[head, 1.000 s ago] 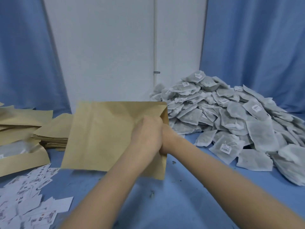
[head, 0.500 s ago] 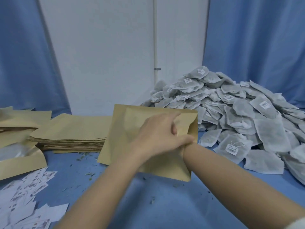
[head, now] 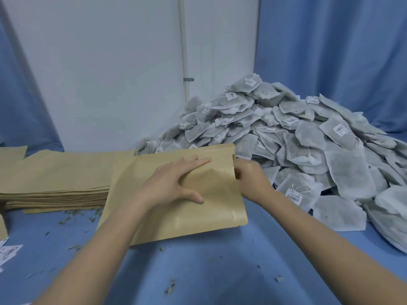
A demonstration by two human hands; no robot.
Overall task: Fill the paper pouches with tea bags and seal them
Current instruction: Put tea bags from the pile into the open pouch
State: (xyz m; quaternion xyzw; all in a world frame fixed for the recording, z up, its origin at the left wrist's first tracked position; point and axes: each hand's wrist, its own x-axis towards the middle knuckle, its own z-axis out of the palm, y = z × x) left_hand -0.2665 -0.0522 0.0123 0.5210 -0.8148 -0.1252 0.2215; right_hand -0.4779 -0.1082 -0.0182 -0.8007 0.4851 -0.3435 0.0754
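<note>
The left hand (head: 174,183) lies flat and spread on the flat brown kraft-paper pouch (head: 176,208), fingers extended toward the pouch's far edge and thumb splayed toward the near side, pressing down rather than gripping. The right hand (head: 251,177) is at the pouch's right edge, where the mouth gapes slightly; its fingers curl in at that opening and are partly hidden by the paper, so whether they pinch the paper or hold something inside cannot be told.

The pouch rests on the blue cloth-covered tabletop (head: 209,271), a little tilted, its left part overlapping the low stack of identical flat brown paper pouches (head: 55,183) that sits to the left. Its far right corner reaches the foot of the large heap of grey-white filter-paper tea bags (head: 297,137), which fills the right side of the tabletop; many of the bags carry small white printed tags on strings. One tagged bag lies just beside the right wrist.

Small dark flecks of loose tea (head: 169,287) are scattered over the blue cloth, thickest in front of the pouch stack. At the lower left edge a few white printed paper slips (head: 8,253) show. Behind the tabletop stands a plain white wall panel (head: 110,73) with a thin vertical white pipe (head: 184,47) running down it, flanked on both sides by hanging blue curtains (head: 330,51).
</note>
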